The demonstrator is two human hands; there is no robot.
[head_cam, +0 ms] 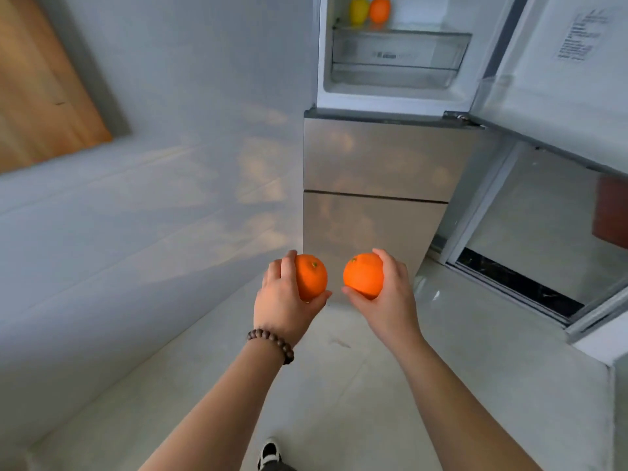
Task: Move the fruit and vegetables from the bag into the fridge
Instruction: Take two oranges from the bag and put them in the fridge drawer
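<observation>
At the six o'clock edge of the view a single dark shoe is showing on the pale floor, and two bare forearms are reaching up from there toward the centre. The left hand, with a beaded bracelet at its wrist, is curling its fingers and thumb around one orange. The right hand is cupping a second orange in the same way. The two fruits are sitting side by side, near each other but not touching, in front of the fridge's closed lower drawers.

Up at twelve to one o'clock the upper compartment is standing open, its door swung out toward two o'clock. On the shelf there, a third orange is resting just beside a yellow fruit, which I cannot identify for sure. Below them a clear drawer is looking empty. The bag is not in view.

Judging from this, the step in hand is carrying both oranges to that shelf. To do it well, the person is best raising both hands toward twelve o'clock, keeping the grips firm, and setting each orange on bare shelf to the right of the resting pair, so nothing rolls.

Count: three oranges, one yellow fruit, two hands, one shoe, one bracelet.
</observation>
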